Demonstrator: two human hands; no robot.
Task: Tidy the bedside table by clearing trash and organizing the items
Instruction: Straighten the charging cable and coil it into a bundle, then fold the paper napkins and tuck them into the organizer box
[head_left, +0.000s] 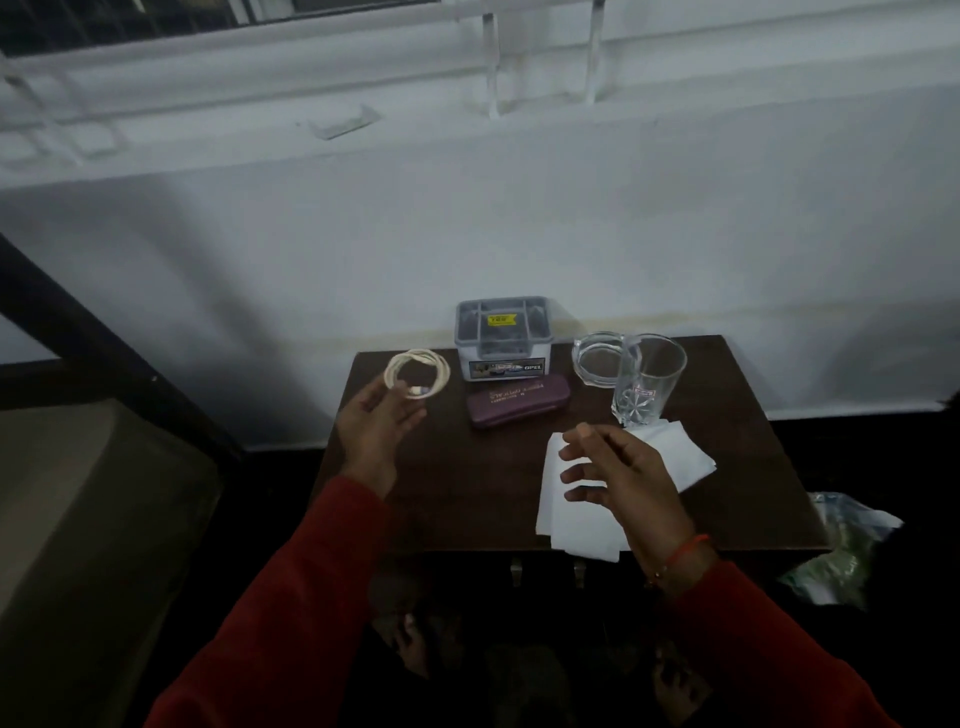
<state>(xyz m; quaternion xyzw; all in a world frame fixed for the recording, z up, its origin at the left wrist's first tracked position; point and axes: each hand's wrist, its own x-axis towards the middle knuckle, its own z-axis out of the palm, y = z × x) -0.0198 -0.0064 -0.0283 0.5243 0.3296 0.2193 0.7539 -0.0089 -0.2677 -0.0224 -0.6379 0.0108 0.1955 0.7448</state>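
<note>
A small dark wooden bedside table (483, 488) stands against a white wall. A coiled white cable (417, 372) lies at its back left corner. My left hand (379, 423) is just in front of the coil, fingers apart, thumb and fingertips at its near edge. My right hand (621, 475) hovers with spread fingers over white tissue sheets (571, 525) at the table's front right, holding nothing. A grey lidded plastic box (503, 338) stands at the back, with a purple spectacle case (518, 400) in front of it.
A glass ashtray (597, 358) and a clear drinking glass (649, 382) stand at the back right, the glass on the tissue's far corner. A crumpled plastic bag (841, 551) lies off the table's right side. A bed or cushion (93, 509) is on the left.
</note>
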